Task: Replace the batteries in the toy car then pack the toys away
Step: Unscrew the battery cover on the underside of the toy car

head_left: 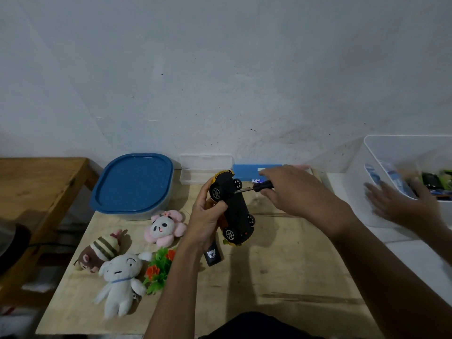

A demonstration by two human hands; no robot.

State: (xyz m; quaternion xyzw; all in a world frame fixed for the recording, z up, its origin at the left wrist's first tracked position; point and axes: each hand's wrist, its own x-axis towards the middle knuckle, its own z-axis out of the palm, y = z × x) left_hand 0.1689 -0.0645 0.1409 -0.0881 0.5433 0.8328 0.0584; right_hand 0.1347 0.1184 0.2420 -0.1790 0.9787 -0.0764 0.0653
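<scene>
My left hand (pixel 204 221) grips a yellow toy car (pixel 234 209) turned underside up above the wooden table, its black chassis and wheels facing me. My right hand (pixel 291 189) holds a small black-handled screwdriver (pixel 259 187), whose metal tip touches the chassis near the far wheels. Under my left wrist a black remote control (pixel 214 254) lies on the table. To the left lie plush toys: a pink panda flower (pixel 162 226), a brown one with a striped hat (pixel 97 253), a white dog (pixel 121 277), and a green plastic plant (pixel 160 269).
A container with a blue lid (pixel 133 183) stands at the back left. A clear box (pixel 205 168) and a blue box (pixel 247 172) sit against the wall. At the right, another person's hand (pixel 401 206) rests on a white bin (pixel 381 155) holding items.
</scene>
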